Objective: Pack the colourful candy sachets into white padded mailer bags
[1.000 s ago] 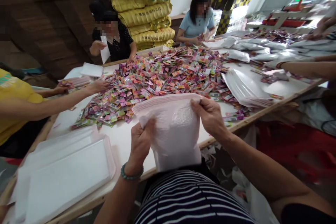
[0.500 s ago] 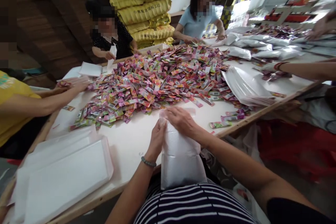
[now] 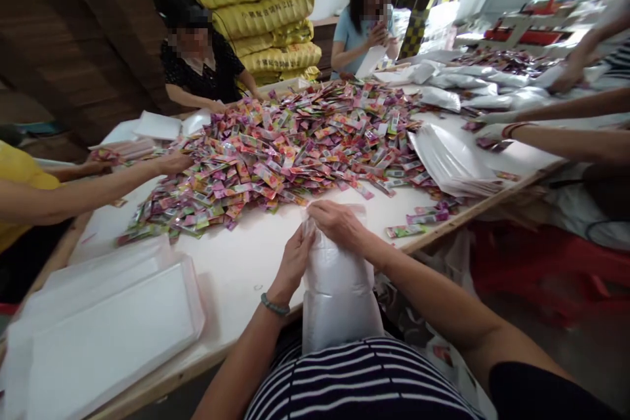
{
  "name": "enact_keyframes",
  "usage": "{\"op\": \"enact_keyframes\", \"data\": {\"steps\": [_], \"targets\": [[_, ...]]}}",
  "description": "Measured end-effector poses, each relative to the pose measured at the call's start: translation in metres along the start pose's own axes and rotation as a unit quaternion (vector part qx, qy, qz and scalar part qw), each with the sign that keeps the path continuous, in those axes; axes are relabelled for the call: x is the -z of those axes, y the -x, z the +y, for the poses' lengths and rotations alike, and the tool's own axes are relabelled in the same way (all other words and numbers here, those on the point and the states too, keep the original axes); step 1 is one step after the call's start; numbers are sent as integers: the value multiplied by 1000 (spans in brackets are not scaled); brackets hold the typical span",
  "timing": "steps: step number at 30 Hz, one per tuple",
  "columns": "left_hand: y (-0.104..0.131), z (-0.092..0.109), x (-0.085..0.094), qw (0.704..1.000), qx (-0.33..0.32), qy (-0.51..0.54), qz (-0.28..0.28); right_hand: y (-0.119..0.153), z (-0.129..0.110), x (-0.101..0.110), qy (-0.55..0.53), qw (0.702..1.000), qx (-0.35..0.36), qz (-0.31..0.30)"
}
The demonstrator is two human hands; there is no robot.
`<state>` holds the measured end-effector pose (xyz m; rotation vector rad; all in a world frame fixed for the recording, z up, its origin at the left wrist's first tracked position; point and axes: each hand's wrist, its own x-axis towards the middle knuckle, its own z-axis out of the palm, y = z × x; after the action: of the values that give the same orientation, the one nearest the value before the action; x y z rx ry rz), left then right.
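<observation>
A white plastic bag (image 3: pixel 339 295) hangs between my hands at the table's front edge, its lower end against the striped shirt. My left hand (image 3: pixel 295 256), with a beaded bracelet at the wrist, grips the bag's upper left edge. Across the bag's top, my right hand (image 3: pixel 337 223) has its fingers pinched on the upper left corner, close to my left fingertips. Just beyond both hands lies a large pile of small colourful packets (image 3: pixel 275 164). A stack of flat white bags (image 3: pixel 113 341) rests on the table at the left.
More white bags (image 3: pixel 447 164) lie fanned at the right, with filled silvery bags (image 3: pixel 440 98) behind. Across the white table (image 3: pixel 236 275) two people work; a person's arm (image 3: pixel 118 177) reaches in from the left, other arms (image 3: pixel 566 141) from the right. Yellow sacks (image 3: pixel 266 20) stand behind.
My hands stay on the bag, with only a slight shift. The left person's hand has moved right onto the pile. The person in light blue has raised both hands.
</observation>
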<state>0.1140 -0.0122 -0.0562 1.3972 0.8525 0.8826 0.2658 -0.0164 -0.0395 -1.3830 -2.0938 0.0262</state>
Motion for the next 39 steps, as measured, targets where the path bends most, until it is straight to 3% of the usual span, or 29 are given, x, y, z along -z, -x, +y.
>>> {"op": "enact_keyframes", "data": {"steps": [2, 4, 6, 8, 9, 10, 11, 12, 13, 14, 16, 18, 20, 24, 27, 30, 33, 36, 39], "targets": [[1, 2, -1, 1000, 10, 10, -3, -3, 0, -7, -72, 993, -56, 70], [3, 4, -1, 999, 29, 25, -2, -6, 7, -4, -200, 954, -142, 173], [5, 3, 1, 998, 49, 40, 14, -2, 21, 13, -358, 869, -218, 264], [7, 0, 4, 995, 68, 59, 44, 16, 41, 42, -475, 779, -259, 318], [7, -2, 7, 993, 78, 73, 57, 31, 50, 58, -491, 758, -274, 330], [7, -4, 10, 990, 88, 89, 65, 49, 59, 74, -468, 765, -295, 330], [7, -6, 13, 987, 100, 107, 69, 67, 66, 87, -415, 794, -326, 302], [6, -8, 16, 984, 111, 124, 69, 85, 71, 97, -342, 839, -356, 230], [6, -10, 18, 980, 122, 139, 70, 100, 74, 103, -265, 884, -365, 120], [4, -11, 21, 977, 130, 151, 74, 110, 73, 104, -198, 910, -363, 39], [1, -12, 27, 971, 142, 168, 89, 114, 66, 92, -146, 920, -358, -53], [-2, -11, 31, 967, 146, 177, 108, 96, 53, 65, -228, 895, -381, -43], [-5, -9, 36, 965, 149, 181, 117, 65, 42, 32, -392, 823, -410, -33], [-7, -9, 48, 974, 153, 145, 88, 16, 31, -21, -608, 677, -399, -113], [-9, -21, 57, 982, 148, 72, 87, 14, 38, -41, -630, 649, -415, -97], [-12, -38, 61, 985, 134, -14, 106, 24, 52, -50, -577, 698, -415, -91], [-10, -47, 64, 981, 84, -146, 96, 34, 63, -50, -446, 810, -363, -112], [-4, -45, 70, 940, -61, -332, 57, 42, 64, -38, -276, 933, -214, -87], [6, -38, 78, 877, -159, -453, -13, 50, 59, -19, -151, 985, -61, -59]]}}
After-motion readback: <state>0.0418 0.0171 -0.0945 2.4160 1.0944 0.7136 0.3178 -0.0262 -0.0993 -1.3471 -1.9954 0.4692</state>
